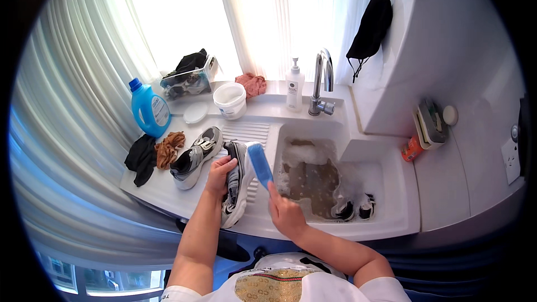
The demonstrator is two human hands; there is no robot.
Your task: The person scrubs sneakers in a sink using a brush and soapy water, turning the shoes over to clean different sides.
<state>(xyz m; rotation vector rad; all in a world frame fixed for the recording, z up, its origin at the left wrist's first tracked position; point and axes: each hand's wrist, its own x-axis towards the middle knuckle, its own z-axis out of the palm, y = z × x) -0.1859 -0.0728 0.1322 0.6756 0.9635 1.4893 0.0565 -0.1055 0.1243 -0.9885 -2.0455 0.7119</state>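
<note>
My left hand is closed around a grey, black and white sneaker, held on its side above the ribbed drainboard with its white sole facing right. In my right hand is a blue scrub brush, gripped by its handle. The brush head, with white suds at its tip, is up against the sole's upper end; the bristles are hidden. A matching sneaker rests on the counter to the left. Murky, sudsy water fills the sink basin, and a black-and-white pair of shoes sits at its near right corner.
A blue detergent bottle, black cloth and brown cloth lie at the left. Behind are a clear bin of clothes, a white tub, its lid, a pink cloth, a pump bottle and the faucet.
</note>
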